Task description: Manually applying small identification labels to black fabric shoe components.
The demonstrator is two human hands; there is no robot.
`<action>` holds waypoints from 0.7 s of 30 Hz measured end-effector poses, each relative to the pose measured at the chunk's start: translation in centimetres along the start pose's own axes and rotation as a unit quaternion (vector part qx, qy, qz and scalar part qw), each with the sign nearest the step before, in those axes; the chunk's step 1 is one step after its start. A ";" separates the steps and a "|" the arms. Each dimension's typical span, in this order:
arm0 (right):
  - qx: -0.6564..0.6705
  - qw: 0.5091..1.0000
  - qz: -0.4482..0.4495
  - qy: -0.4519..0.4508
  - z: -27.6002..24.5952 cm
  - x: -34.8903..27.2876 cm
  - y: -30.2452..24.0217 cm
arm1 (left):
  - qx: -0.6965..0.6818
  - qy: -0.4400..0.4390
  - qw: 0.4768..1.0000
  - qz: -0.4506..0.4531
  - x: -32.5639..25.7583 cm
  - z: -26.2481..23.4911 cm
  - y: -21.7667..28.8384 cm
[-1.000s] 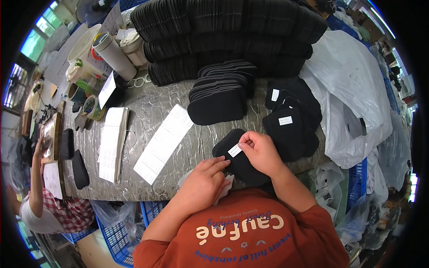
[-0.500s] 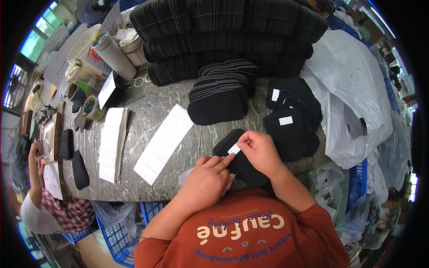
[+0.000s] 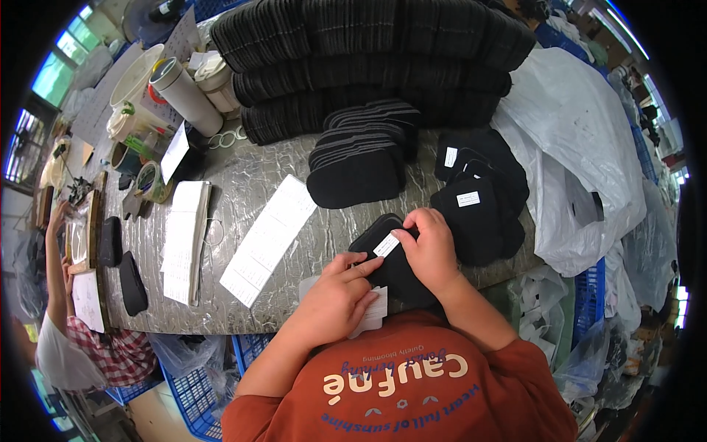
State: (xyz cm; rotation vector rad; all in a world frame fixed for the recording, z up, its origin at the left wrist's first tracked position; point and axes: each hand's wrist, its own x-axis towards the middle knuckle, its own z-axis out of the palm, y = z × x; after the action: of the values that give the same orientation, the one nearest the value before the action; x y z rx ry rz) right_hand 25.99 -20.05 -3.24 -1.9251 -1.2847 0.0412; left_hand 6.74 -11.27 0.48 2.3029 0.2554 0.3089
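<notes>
A black fabric pad with rounded ends lies in front of me at the table's near edge, a white label slanting across its upper part. My right hand pinches at the label's upper right end, thumb and forefinger close together. At the label's lower left end are the fingertips of my left hand. A sheet of white label paper sticks out beneath that hand, which is closed over it. Labelled black pads lie overlapping to the right. Farther off leans a row of unlabelled black pads.
Long stacks of black pads line the far side. Left of me lie a label strip and a label bundle. A flask stands among tubs. White plastic sheeting covers the right side. Another person's arm shows far left.
My right fingers have shifted slightly up and off the label, so more of it shows. My left hand has drawn back a little, exposing more label paper. The co-worker's hand has moved farther away.
</notes>
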 end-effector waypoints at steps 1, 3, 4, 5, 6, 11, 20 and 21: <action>0.000 1.000 0.001 0.001 0.0 0.0 0.1 | -0.026 0.008 1.000 -0.002 -0.1 0.0 -0.1; 0.062 0.997 0.047 -0.007 -0.1 0.0 0.1 | -0.052 0.014 0.999 -0.003 -0.3 -0.1 -0.3; 0.061 0.997 0.048 -0.005 -0.5 0.2 0.3 | -0.073 0.017 0.997 -0.010 -0.4 0.1 -0.6; 0.089 0.991 0.095 -0.029 -1.5 0.5 0.4 | -0.093 0.022 0.995 -0.017 -0.6 0.1 -0.8; 0.118 0.981 0.142 -0.054 -2.5 0.9 0.7 | -0.092 0.023 0.995 -0.018 -0.6 0.1 -0.9; -0.097 0.983 0.076 0.136 -8.7 2.7 2.7 | -0.164 0.093 0.978 -0.091 -0.2 0.7 -0.8; 0.221 0.958 0.011 -0.183 -3.3 -1.8 -3.1 | -0.094 0.233 0.960 -0.121 0.8 1.4 -0.1; 0.232 0.957 -0.003 -0.174 -3.3 -1.6 -3.3 | -0.038 0.253 0.959 -0.118 0.7 1.3 -0.2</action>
State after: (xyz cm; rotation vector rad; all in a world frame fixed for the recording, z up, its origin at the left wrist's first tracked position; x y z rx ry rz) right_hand 24.11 -22.69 0.48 -1.5451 -1.3587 0.6475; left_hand 7.79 -11.85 -0.42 2.0567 0.7547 0.7688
